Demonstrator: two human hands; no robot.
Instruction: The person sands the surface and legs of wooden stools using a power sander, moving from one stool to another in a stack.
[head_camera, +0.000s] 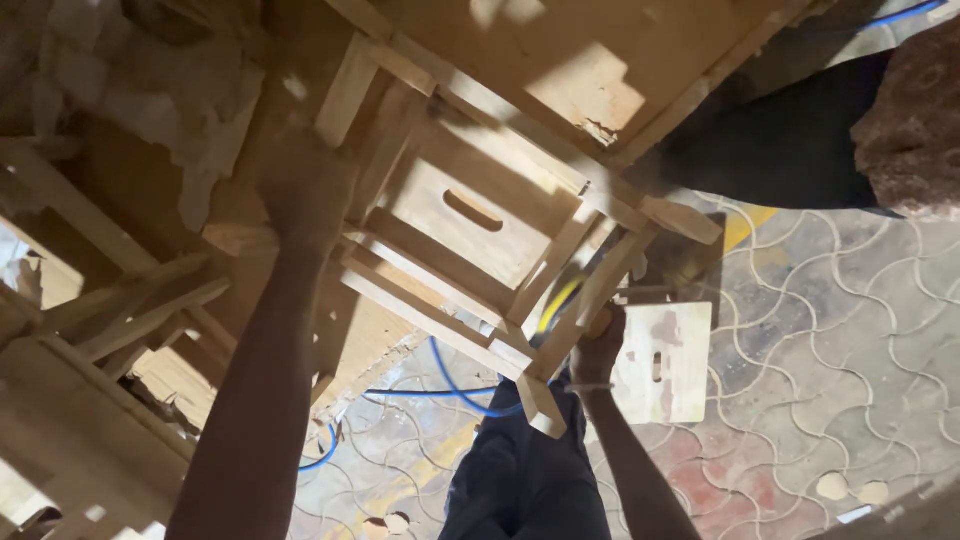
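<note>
Left hand clamped on stool leg; right hand gripping yellow tool under stool, above tiled floor.

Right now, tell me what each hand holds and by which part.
Left hand grips the pale wooden stool by an upper leg. Right hand grips a lower leg near its end.

Wooden stool lies tipped on the workbench edge, left hand on its left leg, right hand beneath its right leg, hose on the floor below.
</note>
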